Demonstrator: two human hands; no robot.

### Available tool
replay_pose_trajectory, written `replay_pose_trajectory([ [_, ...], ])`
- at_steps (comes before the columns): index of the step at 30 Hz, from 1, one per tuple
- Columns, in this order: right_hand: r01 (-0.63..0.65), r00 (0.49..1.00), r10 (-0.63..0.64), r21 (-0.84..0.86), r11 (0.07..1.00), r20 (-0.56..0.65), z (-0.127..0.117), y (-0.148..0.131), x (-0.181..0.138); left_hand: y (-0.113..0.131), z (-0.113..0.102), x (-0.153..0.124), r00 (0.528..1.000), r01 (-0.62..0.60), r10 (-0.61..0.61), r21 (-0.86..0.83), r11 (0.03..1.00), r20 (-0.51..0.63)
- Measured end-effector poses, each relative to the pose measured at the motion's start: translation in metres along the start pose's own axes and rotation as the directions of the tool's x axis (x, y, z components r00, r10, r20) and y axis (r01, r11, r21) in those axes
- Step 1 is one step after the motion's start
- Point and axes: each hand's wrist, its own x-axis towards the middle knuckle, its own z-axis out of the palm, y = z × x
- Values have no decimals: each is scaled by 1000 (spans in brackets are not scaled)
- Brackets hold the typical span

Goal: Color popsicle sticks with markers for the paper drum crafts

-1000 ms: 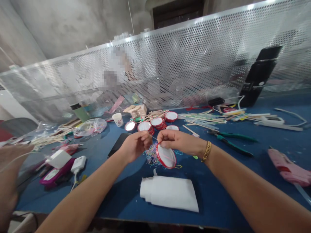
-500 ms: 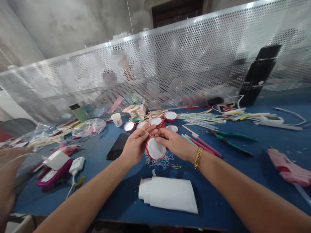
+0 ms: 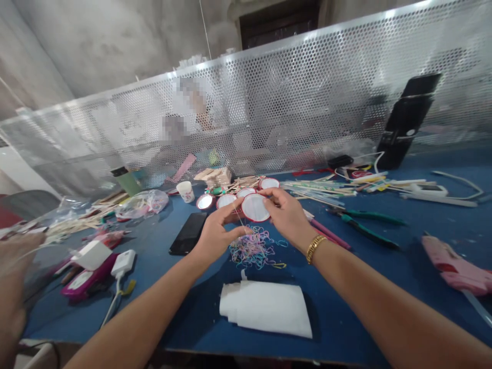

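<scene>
My right hand [image 3: 286, 215] grips a round red-rimmed lid with a white face [image 3: 254, 207], lifted above the blue table [image 3: 346, 302]. My left hand [image 3: 217, 233] is beside it, thumb and fingers pinched on a thin strand [image 3: 239, 219] that runs to the lid. Just below both hands lies a loose heap of thin coloured rubber bands [image 3: 255, 249]. Behind the held lid, more red-rimmed lids [image 3: 226, 200] lie on the table.
A white folded sheet [image 3: 267, 307] lies near the front edge. A black phone [image 3: 188, 233] sits left of my hands, green-handled pliers [image 3: 365, 220] to the right, a pink glue gun [image 3: 457, 266] far right. Wooden sticks [image 3: 326, 187] lie at the back, before a perforated metal screen [image 3: 307, 102].
Both hands moved away from me and up with the lid; its white face now points toward me. The rubber band heap, which the hands covered, now shows.
</scene>
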Motion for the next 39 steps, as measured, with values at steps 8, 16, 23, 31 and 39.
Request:
replay_pose_trajectory([
  [8, -74, 985, 54, 115, 991, 164, 5, -9, -5, 0, -9, 2, 993, -120, 118, 169, 978, 21],
  [16, -51, 980, 33, 87, 995, 197, 7, -11, -9, 3, -8, -1, 980, -194, 169, 302, 933, 106],
  [23, 86, 982, -80, -30, 996, 169, 9, -10, -12, 2, -11, -3, 969, -233, 160, 473, 850, 191],
  [31, 137, 985, -125, -103, 985, 115, 9, -10, -10, 0, -12, -2, 969, -196, 100, 458, 867, 226],
  [39, 120, 988, -113, -58, 991, 105, 11, -7, -11, 6, -7, -2, 976, -173, 98, 426, 888, 193],
])
